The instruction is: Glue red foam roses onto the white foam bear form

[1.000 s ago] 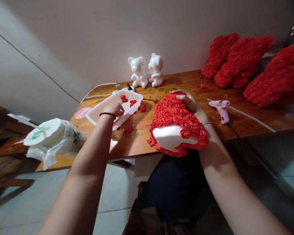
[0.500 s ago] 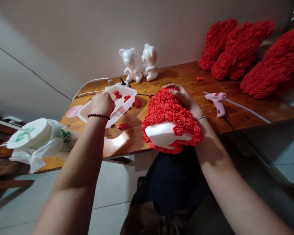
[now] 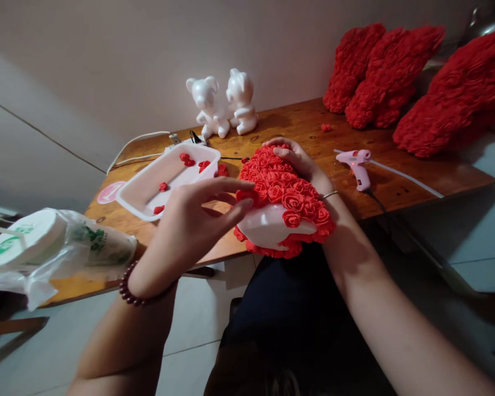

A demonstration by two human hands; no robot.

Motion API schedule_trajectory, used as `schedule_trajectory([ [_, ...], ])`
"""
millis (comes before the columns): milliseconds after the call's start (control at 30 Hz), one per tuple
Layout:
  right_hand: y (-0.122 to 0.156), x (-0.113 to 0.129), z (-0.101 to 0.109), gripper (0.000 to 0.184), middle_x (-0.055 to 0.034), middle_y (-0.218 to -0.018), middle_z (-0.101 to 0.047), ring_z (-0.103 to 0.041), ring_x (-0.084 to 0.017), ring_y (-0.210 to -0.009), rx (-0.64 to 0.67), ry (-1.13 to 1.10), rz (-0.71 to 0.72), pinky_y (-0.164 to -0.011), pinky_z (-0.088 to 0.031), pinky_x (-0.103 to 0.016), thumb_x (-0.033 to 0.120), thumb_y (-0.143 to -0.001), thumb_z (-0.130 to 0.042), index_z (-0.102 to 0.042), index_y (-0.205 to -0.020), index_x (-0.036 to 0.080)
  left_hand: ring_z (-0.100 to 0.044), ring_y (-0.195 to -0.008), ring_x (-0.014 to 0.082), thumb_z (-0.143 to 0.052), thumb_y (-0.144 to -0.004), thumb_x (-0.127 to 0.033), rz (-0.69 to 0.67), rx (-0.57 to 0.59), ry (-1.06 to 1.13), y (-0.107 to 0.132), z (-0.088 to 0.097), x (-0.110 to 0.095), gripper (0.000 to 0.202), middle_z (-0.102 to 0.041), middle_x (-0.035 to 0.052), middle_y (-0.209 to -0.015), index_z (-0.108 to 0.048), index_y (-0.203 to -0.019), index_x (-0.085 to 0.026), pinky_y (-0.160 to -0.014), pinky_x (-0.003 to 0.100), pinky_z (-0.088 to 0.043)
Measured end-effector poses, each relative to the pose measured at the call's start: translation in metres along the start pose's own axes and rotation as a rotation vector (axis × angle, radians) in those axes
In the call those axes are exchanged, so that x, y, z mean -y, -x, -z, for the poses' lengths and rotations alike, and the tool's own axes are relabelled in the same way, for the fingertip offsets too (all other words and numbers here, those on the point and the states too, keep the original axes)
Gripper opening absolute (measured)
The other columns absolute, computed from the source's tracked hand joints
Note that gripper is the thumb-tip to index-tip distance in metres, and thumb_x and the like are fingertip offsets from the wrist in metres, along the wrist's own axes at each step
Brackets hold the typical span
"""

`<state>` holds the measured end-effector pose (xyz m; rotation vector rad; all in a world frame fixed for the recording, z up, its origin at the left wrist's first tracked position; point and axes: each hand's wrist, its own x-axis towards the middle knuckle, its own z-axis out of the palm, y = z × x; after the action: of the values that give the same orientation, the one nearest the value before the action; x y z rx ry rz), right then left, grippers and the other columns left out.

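Note:
My right hand [image 3: 299, 159] grips the far end of a figure covered in red foam roses [image 3: 284, 187], held above the table's front edge. A smooth white patch [image 3: 264, 224] of the figure shows bare on the side toward me. Between the thumb and fingers of my left hand [image 3: 202, 212] is a single red foam rose [image 3: 249, 195], right at the edge of that patch. Whether this rose touches the figure I cannot tell. Left of the figure stands a white plastic tray [image 3: 127, 190] with several loose roses [image 3: 185, 159] inside.
Two white bear forms [image 3: 208, 107] sit at the back by a power strip. To the right lie a pink glue gun [image 3: 357, 165] and a glue stick [image 3: 408, 179]. Several rose-covered figures [image 3: 457, 93] stand at the far right. A bagged cup [image 3: 70, 242] is at the left.
My left hand has come out of the tray and moved right to the figure, carrying a red rose. My right hand still holds the figure. The view has shifted slightly.

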<state>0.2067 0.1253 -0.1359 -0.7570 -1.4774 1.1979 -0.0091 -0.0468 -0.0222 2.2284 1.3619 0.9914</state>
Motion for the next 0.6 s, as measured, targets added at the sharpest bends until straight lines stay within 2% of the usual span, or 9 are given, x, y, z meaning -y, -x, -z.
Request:
schedule_trajectory([
  [67, 0.0, 0.001, -0.001, 0.022, 0.0038, -0.114, -0.073, -0.066, -0.019, -0.114, -0.017, -0.016, 0.005, -0.095, -0.061, -0.038, 0.044, -0.081, -0.076, -0.069, -0.099, 0.034, -0.073, -0.08, 0.0128, -0.071, -0.091, -0.032, 0.004, 0.02, -0.001, 0.005, -0.007, -0.006, 0.02, -0.079, 0.0026, -0.101, -0.079, -0.108, -0.024, -0.063, 0.019, -0.059],
  [167, -0.005, 0.0, -0.003, 0.016, 0.0035, -0.117, -0.072, -0.064, -0.017, -0.118, -0.043, -0.013, 0.014, -0.095, -0.059, -0.035, 0.036, -0.084, -0.072, -0.069, -0.097, 0.029, -0.074, -0.082, 0.0124, -0.072, -0.091, -0.031, 0.017, 0.001, -0.051, 0.007, -0.013, -0.008, 0.023, -0.079, 0.0013, -0.103, -0.077, -0.113, -0.026, -0.064, 0.018, -0.059],
  [300, -0.013, 0.0, -0.008, 0.008, 0.003, -0.112, -0.073, -0.064, -0.013, -0.114, -0.096, 0.012, -0.014, -0.093, -0.057, -0.029, 0.026, -0.087, -0.068, -0.066, -0.094, 0.023, -0.07, -0.072, 0.0103, -0.073, -0.09, -0.034, 0.004, 0.002, -0.107, 0.007, -0.015, -0.01, 0.016, -0.08, -0.0007, -0.095, -0.079, -0.102, -0.026, -0.061, 0.018, -0.056],
  [433, -0.017, 0.001, -0.01, 0.013, 0.0034, -0.112, -0.072, -0.062, -0.008, -0.111, -0.114, 0.017, -0.03, -0.095, -0.052, -0.023, 0.017, -0.087, -0.069, -0.061, -0.096, 0.018, -0.068, -0.07, 0.01, -0.071, -0.092, -0.03, -0.074, 0.016, -0.125, 0.006, -0.017, -0.013, 0.016, -0.079, 0.0001, -0.095, -0.081, -0.103, -0.026, -0.062, 0.019, -0.055],
  [600, -0.016, 0.002, -0.01, 0.021, 0.0048, -0.107, -0.072, -0.061, -0.008, -0.107, -0.11, -0.002, -0.033, -0.094, -0.053, -0.023, 0.022, -0.082, -0.077, -0.061, -0.096, 0.022, -0.068, -0.076, 0.0109, -0.071, -0.091, -0.027, -0.156, 0.01, -0.17, 0.001, -0.021, -0.011, 0.016, -0.078, 0.0016, -0.096, -0.082, -0.102, -0.026, -0.072, 0.022, -0.058],
])
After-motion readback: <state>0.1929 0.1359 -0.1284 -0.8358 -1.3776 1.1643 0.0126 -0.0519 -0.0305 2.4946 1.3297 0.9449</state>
